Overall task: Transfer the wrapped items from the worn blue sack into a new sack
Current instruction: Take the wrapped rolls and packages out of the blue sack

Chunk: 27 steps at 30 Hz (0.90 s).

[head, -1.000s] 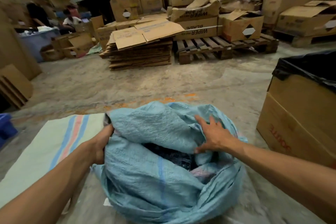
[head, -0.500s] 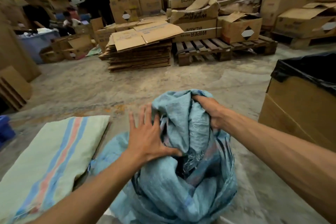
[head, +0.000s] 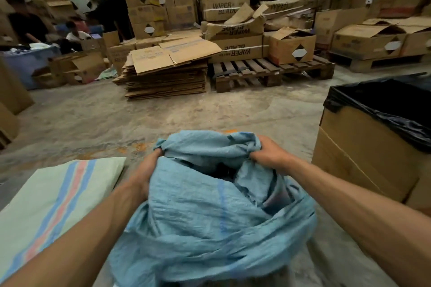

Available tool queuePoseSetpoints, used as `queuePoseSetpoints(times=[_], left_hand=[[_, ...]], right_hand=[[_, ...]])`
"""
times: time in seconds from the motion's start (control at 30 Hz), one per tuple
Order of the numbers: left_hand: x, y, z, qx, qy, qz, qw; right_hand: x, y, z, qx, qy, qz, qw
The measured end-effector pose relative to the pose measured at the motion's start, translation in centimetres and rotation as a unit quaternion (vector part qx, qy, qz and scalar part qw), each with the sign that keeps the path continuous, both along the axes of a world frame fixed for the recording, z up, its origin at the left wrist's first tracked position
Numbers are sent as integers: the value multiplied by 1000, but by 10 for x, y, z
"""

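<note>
The worn blue sack [head: 200, 212] stands crumpled on the concrete floor right in front of me. My left hand [head: 149, 168] is shut on the left side of its mouth. On the right, my right hand [head: 268, 151] clutches the bunched rim. Between the hands the mouth gapes a little onto a dark inside; the wrapped items cannot be made out. A pale green sack [head: 53, 205] with blue and pink stripes lies flat on the floor to the left.
A cardboard box lined with a black bag [head: 373, 147] stands close on the right. Ahead are a stack of flattened cartons [head: 168, 72], a wooden pallet [head: 270, 72] and piled boxes. People sit among boxes at the far left [head: 74, 35].
My left hand left the sack's front and took hold of the left side of its mouth. My right hand shifted right with the rim, and the mouth spread wider.
</note>
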<state>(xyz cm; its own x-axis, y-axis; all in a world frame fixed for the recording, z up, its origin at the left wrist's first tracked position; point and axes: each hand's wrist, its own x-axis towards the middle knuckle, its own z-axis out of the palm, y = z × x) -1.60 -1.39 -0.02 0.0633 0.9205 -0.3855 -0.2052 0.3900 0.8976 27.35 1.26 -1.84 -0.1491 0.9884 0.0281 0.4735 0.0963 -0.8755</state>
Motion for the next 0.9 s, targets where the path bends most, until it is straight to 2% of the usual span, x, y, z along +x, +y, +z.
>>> queuePoseSetpoints(times=[0.07, 0.13, 0.17, 0.2, 0.23, 0.27, 0.3, 0.33, 0.37, 0.43, 0.47, 0.5, 0.53, 0.57, 0.6, 0.63, 0.7, 0.73, 0.8, 0.9], left_hand=[[-13, -9, 14, 7, 25, -23, 999], [-27, -16, 26, 14, 69, -116, 991], [-31, -18, 30, 14, 140, -179, 974], [-36, -18, 31, 28, 271, -255, 928], [-38, -18, 30, 46, 407, -321, 854], [-37, -22, 30, 64, 506, -369, 777], [-34, -24, 30, 78, 562, -391, 725], [-33, -23, 28, 93, 574, -388, 715], [-32, -23, 27, 102, 558, -374, 734], [-31, -29, 26, 68, 421, -310, 850], [-30, -29, 25, 46, 342, -272, 898], [-30, -29, 25, 20, 277, -224, 934], [-29, -27, 25, -5, 229, -173, 958], [-26, -28, 27, -23, 189, -128, 973], [-25, -26, 25, -27, 149, -96, 984], [-24, -25, 25, -30, 111, -66, 991], [-21, -24, 25, -25, 46, -35, 998], [-22, -23, 25, -11, 17, -26, 999], [-26, -22, 24, 20, -38, 1, 999], [-43, -20, 22, 59, -90, 24, 994]], right_hand=[[-4, 1, 5, -142, 164, -67, 974], [-2, 5, 14, -228, 231, -79, 943], [2, 5, 18, -249, 239, -72, 936], [7, 5, 21, -265, 250, -63, 929], [11, 3, 25, -279, 250, -60, 925], [12, 0, 27, -290, 243, -48, 924], [10, -3, 29, -292, 224, -30, 929], [6, -5, 30, -271, 195, -27, 942], [0, -5, 27, -221, 155, -42, 962], [-14, -2, 13, -71, 22, -98, 992], [-19, -5, 5, 18, -87, -132, 987], [-25, -10, -3, 136, -180, -146, 963], [-32, -20, -7, 270, -230, -123, 927], [-42, -33, -9, 382, -230, -64, 893], [-52, -46, -13, 442, -218, 30, 869], [-61, -57, -17, 452, -230, 130, 852], [-77, -68, -30, 345, -338, 258, 836], [-80, -69, -39, 258, -380, 277, 844], [-71, -63, -57, 95, -399, 276, 869], [-37, -53, -58, -11, -379, 234, 895]])
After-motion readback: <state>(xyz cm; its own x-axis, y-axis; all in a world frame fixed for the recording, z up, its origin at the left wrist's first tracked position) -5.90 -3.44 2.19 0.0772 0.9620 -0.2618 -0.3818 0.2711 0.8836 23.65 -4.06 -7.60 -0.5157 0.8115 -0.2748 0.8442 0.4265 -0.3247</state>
